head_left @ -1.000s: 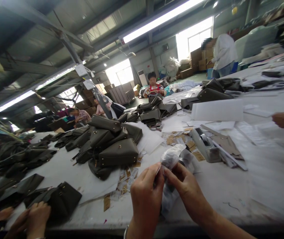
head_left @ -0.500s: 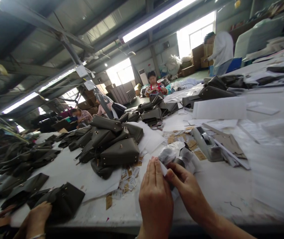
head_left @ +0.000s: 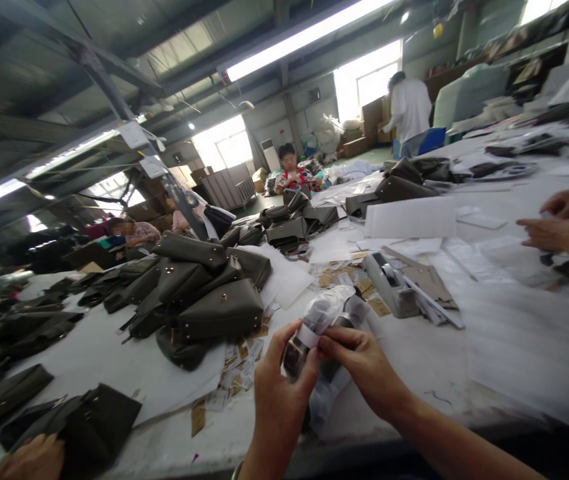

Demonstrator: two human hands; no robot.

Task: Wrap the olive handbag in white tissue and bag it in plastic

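I have the wrapped bundle close to the near edge of the white table, on the near side of the tape dispenser and a little to its left; I can't tell whether it rests on the tabletop or is held just above. It is something dark in clear, crinkled plastic, with a white band across it and a glossy dark piece showing just below the band. My left hand is half curled, thumb and fingers apart with the bundle gripped between them. My right hand is drawn into a near pinch at the band's right end; whether the fingertips have the band or the plastic, I can't make out.

Brown tags lie scattered just left of the dispenser, flat brown card just to its right, and a white sheet behind it. Well to its left I see a heap of dark bags; farther left and nearer me, a co-worker's hand touches another dark bag. Well to the dispenser's right are another co-worker's hands.
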